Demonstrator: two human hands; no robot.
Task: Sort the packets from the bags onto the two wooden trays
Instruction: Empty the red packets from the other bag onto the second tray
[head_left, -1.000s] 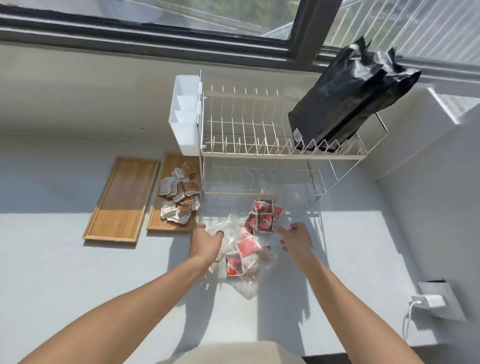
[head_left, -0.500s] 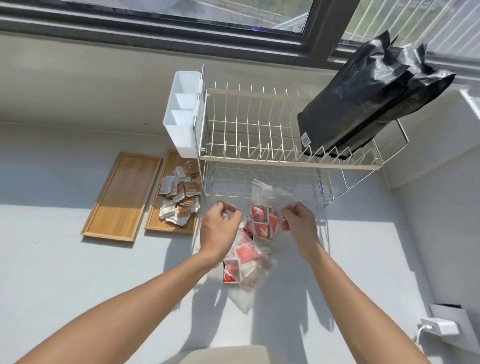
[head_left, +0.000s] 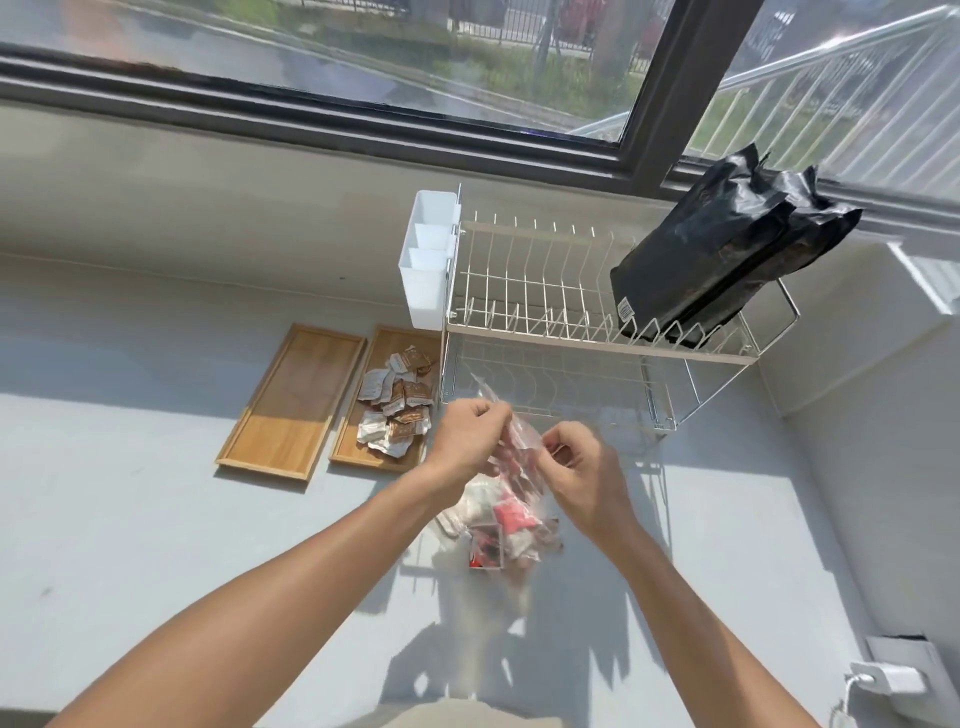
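Note:
A clear plastic bag of red and white packets hangs above the grey counter. My left hand pinches its top edge on the left and my right hand pinches it on the right, close together. Two wooden trays lie side by side to the left: the left tray holds nothing, and the right tray holds several brown and white packets.
A white two-tier wire dish rack stands behind my hands, with a white cutlery holder on its left end and black bags leaning on its top tier. A white charger sits plugged in at the lower right.
The bag went from lying on the counter to being lifted. My hands rose with it and came closer together at its top edge.

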